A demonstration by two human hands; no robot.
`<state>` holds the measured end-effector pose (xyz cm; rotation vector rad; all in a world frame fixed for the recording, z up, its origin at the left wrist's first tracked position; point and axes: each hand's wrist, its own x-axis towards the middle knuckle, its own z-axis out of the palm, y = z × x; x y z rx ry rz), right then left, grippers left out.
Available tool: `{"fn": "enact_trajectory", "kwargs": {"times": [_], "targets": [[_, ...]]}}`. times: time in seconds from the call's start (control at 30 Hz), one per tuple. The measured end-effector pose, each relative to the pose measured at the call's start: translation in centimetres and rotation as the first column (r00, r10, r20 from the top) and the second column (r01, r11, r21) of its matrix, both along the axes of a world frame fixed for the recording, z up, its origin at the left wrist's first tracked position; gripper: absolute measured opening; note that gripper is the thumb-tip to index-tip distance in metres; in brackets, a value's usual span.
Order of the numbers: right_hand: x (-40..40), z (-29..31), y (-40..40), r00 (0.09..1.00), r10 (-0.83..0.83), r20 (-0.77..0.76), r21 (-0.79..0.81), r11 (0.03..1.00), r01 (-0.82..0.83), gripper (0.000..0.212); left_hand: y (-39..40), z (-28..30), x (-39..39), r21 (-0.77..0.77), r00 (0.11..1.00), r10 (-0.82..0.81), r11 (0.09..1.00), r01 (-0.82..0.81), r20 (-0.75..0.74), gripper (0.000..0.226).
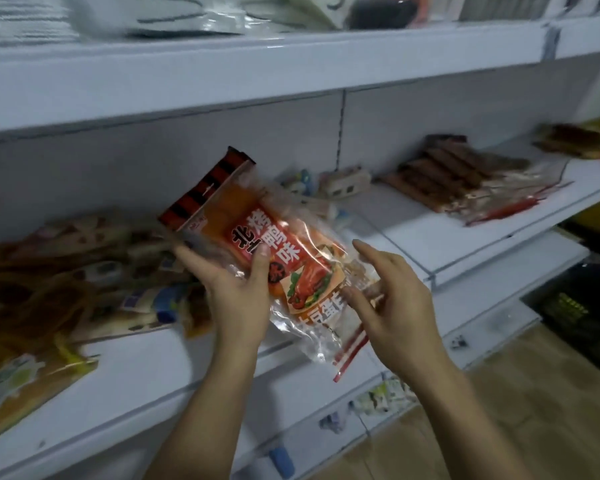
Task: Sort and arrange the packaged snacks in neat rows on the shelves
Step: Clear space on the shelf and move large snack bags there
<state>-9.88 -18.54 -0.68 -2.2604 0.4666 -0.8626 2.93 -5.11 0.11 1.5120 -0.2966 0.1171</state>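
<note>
Left hand (238,289) grips the orange-red clear-plastic roast-duck snack packet (274,251) – thumb across its front – above the white metal shelf (153,368); right hand (388,299), fingers loosely spread, touches its lower edge

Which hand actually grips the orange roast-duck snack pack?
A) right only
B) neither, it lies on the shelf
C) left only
C: the left hand grips the orange snack pack, thumb across its front, above the shelf; the right hand hovers with straight fingers by its lower edge.

white metal shelving (291,60) | white back panels (430,116) | wood-look floor (534,410) | dim light
</note>
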Motion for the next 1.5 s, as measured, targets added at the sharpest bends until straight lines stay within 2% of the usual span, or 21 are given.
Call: {"fn": "enact_trajectory", "kwargs": {"times": [0.07, 0.2, 0.33, 0.43, 0.53, 0.67, 0.77, 0.87, 1.0, 1.2, 1.23, 1.3, 1.33, 1.4, 1.5], "targets": [[-2.8, -0.1, -4.8, 0.997, -0.061, -0.038, -0.048, 0.997, 0.06, 0.059, -5.8, -0.2, -1.7, 0.029, 0.996, -0.091, 0.995, 0.091, -0.002, 0.102], [-7.3, 0.0, -13.3, 0.981, -0.163, -0.102, -0.096, 0.983, 0.153, 0.062, -16.1, -0.8, -3.8, 0.123, 0.965, -0.262, 0.958, 0.257, 0.027, 0.07], [-10.0, 0.6, -20.1, 0.967, -0.203, -0.155, -0.065, 0.979, 0.195, 0.071, -24.2, -1.3, -5.1, 0.141, 0.932, -0.363, 0.922, 0.362, -0.015, 0.065], [-10.3, 0.5, -25.1, 0.969, -0.204, -0.141, -0.033, 0.979, 0.201, 0.07, -29.3, -1.2, -4.5, 0.151, 0.901, -0.431, 0.889, 0.433, -0.046, 0.073], [-9.6, 0.0, -29.2, 0.977, -0.168, -0.128, -0.021, 0.986, 0.167, 0.068, -33.4, -1.3, -2.9, 0.168, 0.897, -0.438, 0.881, 0.441, -0.057, 0.079], [-8.4, -0.4, -35.2, 0.99, -0.101, -0.098, -0.002, 0.995, 0.101, 0.064, -40.0, -1.6, -1.5, 0.153, 0.927, -0.37, 0.915, 0.374, -0.053, 0.071], [-7.9, 0.2, -40.8, 0.989, -0.123, -0.082, -0.008, 0.992, 0.123, 0.06, -46.0, -0.7, -1.3, 0.151, 0.934, -0.356, 0.923, 0.355, -0.018, 0.067], [-7.7, 1.2, -46.3, 0.985, -0.157, -0.066, -0.021, 0.987, 0.156, 0.057, -52.0, 0.7, -0.6, 0.255, 0.933, -0.357, 0.908, 0.333, 0.05, 0.063], [-6.4, 1.3, -54.2, 0.972, -0.205, -0.118, -0.091, 0.976, 0.196, 0.054, -59.7, 1.9, 0.9, 0.466, 0.899, -0.391, 0.844, 0.264, 0.197, 0.071], [-2.8, -0.7, -64.6, 0.953, -0.124, -0.276, -0.124, 0.988, 0.092, 0.047, -68.1, 1.4, 1.6, 0.734, 0.929, -0.346, 0.665, 0.14, 0.136, 0.079], [-2.4, -1.1, -66.2, 0.94, -0.119, -0.319, -0.154, 0.985, 0.072, 0.045, -69.3, 1.1, 1.4, 0.782, 0.93, -0.339, 0.614, 0.107, 0.139, 0.082], [-2.1, -1.4, -68.6, 0.899, -0.119, -0.422, -0.221, 0.975, 0.025, 0.046, -71.1, 0.5, 0.5, 0.894, 0.946, -0.306, 0.447, 0.04, 0.111, 0.084], [-2.1, -1.6, -69.8, 0.888, -0.089, -0.451, -0.232, 0.973, -0.02, 0.047, -71.7, 0.7, 0.0, 0.921, 0.958, -0.274, 0.389, 0.033, 0.081, 0.084], [-2.2, -1.6, -72.2, 0.895, 0.021, -0.446, -0.221, 0.966, -0.133, 0.048, -72.6, 0.9, 0.2, 0.939, 0.973, -0.226, 0.34, 0.045, 0.036, 0.086], [-2.4, -0.6, -74.8, 0.893, 0.198, -0.405, -0.107, 0.959, -0.261, 0.039, -72.3, 1.2, 0.1, 0.941, 0.978, -0.184, 0.337, -0.032, 0.099, 0.086]]}}
